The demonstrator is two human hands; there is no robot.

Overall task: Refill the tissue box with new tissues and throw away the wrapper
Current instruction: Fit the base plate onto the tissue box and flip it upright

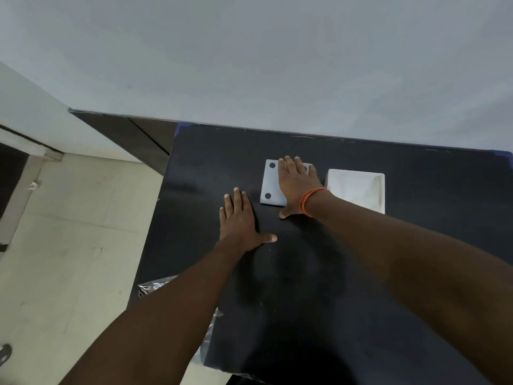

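Note:
A flat white tissue box [270, 182] with dark round dots at its corners lies on the black table [361, 273] near the back. My right hand [297, 184], with an orange thread at the wrist, rests flat on top of it, fingers spread. Just to the right sits a white wrapped pack of tissues [358, 190]. My left hand [240, 220] lies palm down on the bare table in front and to the left of the box, touching nothing else.
A grey wall rises right behind the table. Left of the table is a tiled floor [69, 245]. A crinkled silvery plastic bag [155, 287] shows below the table's left edge, partly hidden by my left forearm.

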